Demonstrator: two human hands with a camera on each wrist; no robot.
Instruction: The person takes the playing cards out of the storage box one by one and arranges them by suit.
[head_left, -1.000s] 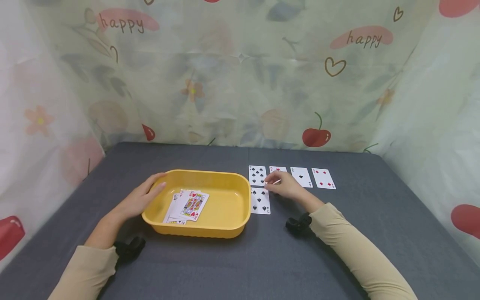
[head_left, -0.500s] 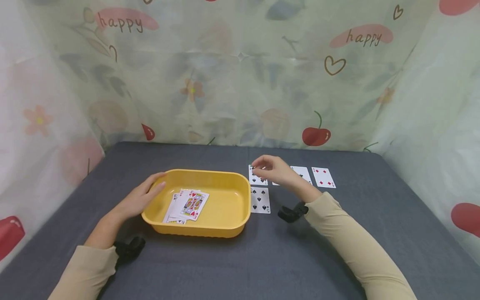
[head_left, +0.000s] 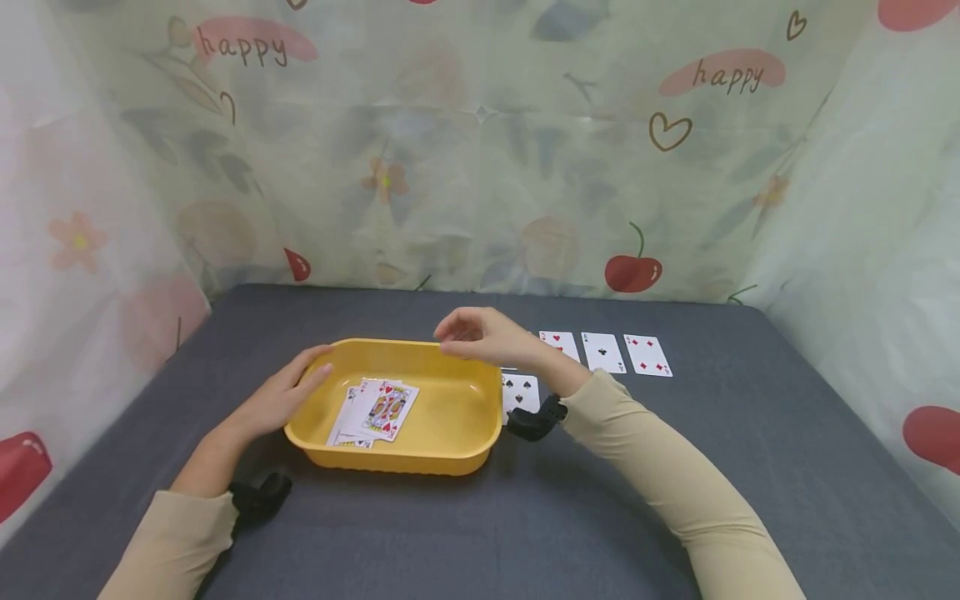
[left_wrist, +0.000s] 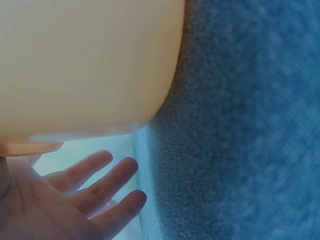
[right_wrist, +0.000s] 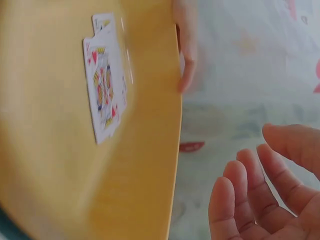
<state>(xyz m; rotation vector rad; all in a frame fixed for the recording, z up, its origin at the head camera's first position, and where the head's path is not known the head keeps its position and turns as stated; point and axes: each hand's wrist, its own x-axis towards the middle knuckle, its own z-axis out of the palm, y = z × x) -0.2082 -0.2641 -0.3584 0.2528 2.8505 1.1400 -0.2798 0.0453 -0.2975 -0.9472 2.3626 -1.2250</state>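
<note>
A yellow plastic basin (head_left: 397, 460) stands on the dark cloth. Inside it, toward the left, lies a small overlapping pile of playing cards with a king of hearts (head_left: 390, 408) on top. My left hand (head_left: 276, 398) rests at the basin's left rim; in the left wrist view its fingers (left_wrist: 112, 180) extend loosely beside the wall. Above the back right rim hovers my right hand (head_left: 491, 337), fingers loosely bent, with nothing in them in the right wrist view. Its wrist and forearm partly cover a spade card (head_left: 520, 390) right of the basin.
Face-up cards form a row behind the right forearm: a heart card (head_left: 558, 342), an ace of clubs (head_left: 603, 353) and a four of diamonds (head_left: 648, 356). Another card at the row's left is mostly hidden. A patterned curtain (head_left: 480, 167) borders the table (head_left: 450, 542).
My right hand has moved left from the card row, over the spade cards, to the basin's back right rim. The left hand, basin and cards have stayed put.
</note>
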